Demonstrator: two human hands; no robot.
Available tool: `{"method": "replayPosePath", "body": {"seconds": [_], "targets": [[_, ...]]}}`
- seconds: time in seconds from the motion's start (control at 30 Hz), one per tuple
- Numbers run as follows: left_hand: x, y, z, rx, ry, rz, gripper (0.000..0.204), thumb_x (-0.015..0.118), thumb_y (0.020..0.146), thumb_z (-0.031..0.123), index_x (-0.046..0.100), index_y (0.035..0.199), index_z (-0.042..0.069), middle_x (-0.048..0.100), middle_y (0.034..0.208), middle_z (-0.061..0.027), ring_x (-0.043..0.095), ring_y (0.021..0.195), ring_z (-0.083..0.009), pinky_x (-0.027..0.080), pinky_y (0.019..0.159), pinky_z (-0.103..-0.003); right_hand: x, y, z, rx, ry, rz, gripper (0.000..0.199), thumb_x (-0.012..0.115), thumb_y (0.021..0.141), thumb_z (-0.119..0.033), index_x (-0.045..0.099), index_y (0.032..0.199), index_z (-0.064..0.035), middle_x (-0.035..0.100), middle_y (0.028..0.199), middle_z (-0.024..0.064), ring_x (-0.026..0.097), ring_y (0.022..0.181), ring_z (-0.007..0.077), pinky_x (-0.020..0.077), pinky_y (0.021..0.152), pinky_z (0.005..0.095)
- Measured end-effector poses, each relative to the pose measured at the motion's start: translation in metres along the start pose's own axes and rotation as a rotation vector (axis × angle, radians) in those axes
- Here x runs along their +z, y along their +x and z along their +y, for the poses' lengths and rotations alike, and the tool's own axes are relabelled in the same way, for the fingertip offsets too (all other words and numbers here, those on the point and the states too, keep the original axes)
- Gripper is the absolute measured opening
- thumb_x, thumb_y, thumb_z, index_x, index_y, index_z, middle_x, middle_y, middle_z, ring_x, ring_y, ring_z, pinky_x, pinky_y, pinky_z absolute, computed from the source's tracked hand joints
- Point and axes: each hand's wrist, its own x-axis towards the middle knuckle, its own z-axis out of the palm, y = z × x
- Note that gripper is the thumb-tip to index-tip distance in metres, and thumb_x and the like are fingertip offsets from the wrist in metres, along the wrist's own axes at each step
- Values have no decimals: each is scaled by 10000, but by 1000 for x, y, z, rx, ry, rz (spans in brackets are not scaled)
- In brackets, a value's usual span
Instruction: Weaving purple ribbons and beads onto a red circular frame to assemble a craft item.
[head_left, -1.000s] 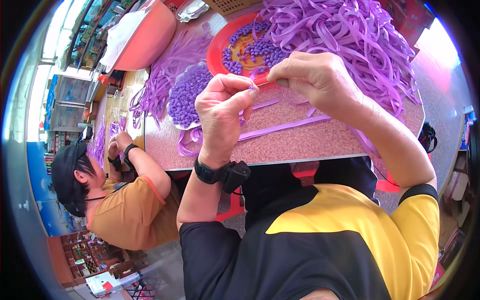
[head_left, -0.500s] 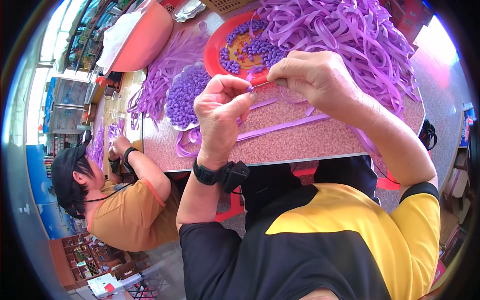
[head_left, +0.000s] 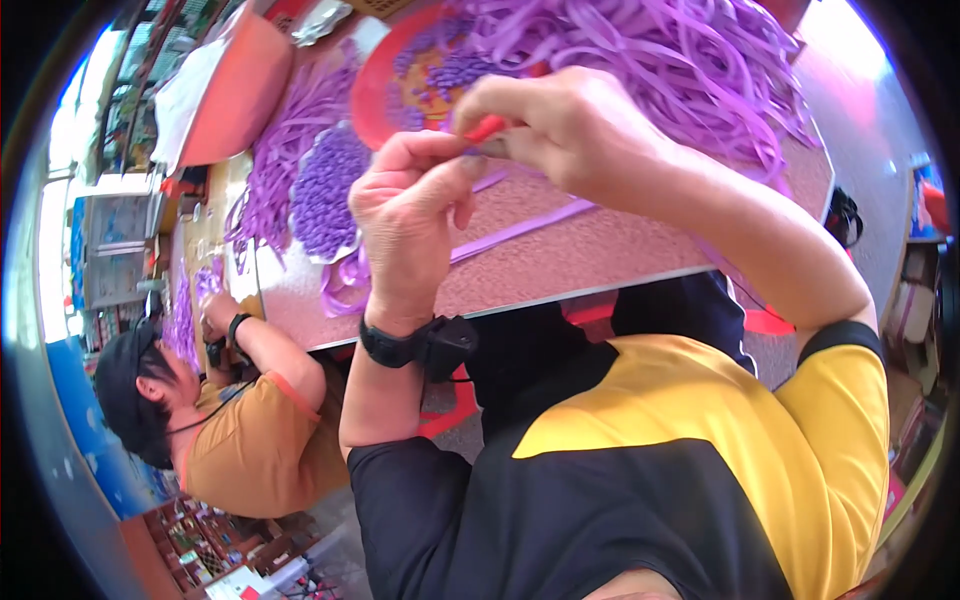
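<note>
Both hands, left (head_left: 415, 205) and right (head_left: 560, 125), pinch a small red piece (head_left: 487, 128) above tabletop (head_left: 600, 250); keep fingertips tight, steady.

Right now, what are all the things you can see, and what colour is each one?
strips: big heap, purple, far right of the table
beads: one pile, purple, on a clear tray at the table's left
tray: one, red, round, at the table's far side, with purple bits in it
table: one, speckled pinkish brown, under both hands
co-worker: one, orange shirt, black cap, lower left, handling more purple strips
red piece: one, small, pinched between both hands; what it is cannot be told
wristband: one, black, on the left wrist
left hand: raised over the table, fingertips at the red piece
right hand: over the table, pinching the red piece
</note>
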Motion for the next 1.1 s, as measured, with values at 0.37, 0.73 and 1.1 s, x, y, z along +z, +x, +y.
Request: {"method": "replayPosePath", "body": {"seconds": [0.37,0.73,1.1], "targets": [[61,-1,-36,364,892,-336,63,699,783,20,663,830,-1,614,777,-119,621,665,-257,491,594,-367,-44,18,-3,218,727,13,107,628,967,-79,685,1025,-9,696,931,51,621,928,100,507,842,278],[66,9,-26,110,720,-274,93,673,747,-40,629,812,8,639,744,-83,607,631,-161,485,613,-271,-44,18,9,211,617,97,111,637,936,-56,701,1006,2,736,918,98,687,862,156,536,781,305],[66,13,-42,509,1183,-327,100,705,733,71,626,764,19,617,759,-90,625,715,-268,508,620,-407,-33,19,15,267,616,98,105,663,941,-85,709,995,-7,680,795,13,614,765,83,503,687,265]]}}
